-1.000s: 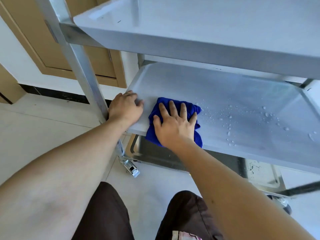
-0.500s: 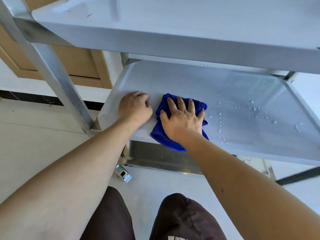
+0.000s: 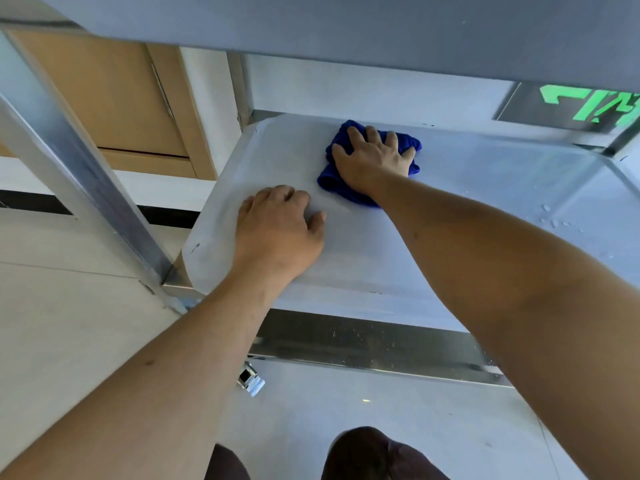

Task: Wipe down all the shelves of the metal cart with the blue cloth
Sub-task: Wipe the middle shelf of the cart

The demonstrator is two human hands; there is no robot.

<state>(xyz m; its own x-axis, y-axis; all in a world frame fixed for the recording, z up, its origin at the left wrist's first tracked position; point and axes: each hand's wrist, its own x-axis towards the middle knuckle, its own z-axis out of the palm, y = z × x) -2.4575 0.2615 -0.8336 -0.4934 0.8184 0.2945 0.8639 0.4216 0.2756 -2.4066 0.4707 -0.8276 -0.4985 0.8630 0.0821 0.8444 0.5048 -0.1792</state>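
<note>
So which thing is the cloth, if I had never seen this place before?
Start at the metal cart and find its middle shelf, the flat grey one under the top shelf. Near that shelf's back edge, the right hand presses flat on the cloth. It is the only deep blue, soft, crumpled thing among bare metal.

Single head-worn wide-angle view, looking forward and steeply down.

Camera sits close above the middle shelf (image 3: 433,244) of the metal cart (image 3: 86,161); the top shelf's underside (image 3: 346,26) crowds the upper frame. Both forearms enter from the bottom edge, knees (image 3: 374,452) and floor (image 3: 69,323) directly below. Straight lines bow near the edges. No second view to overlap.
</note>
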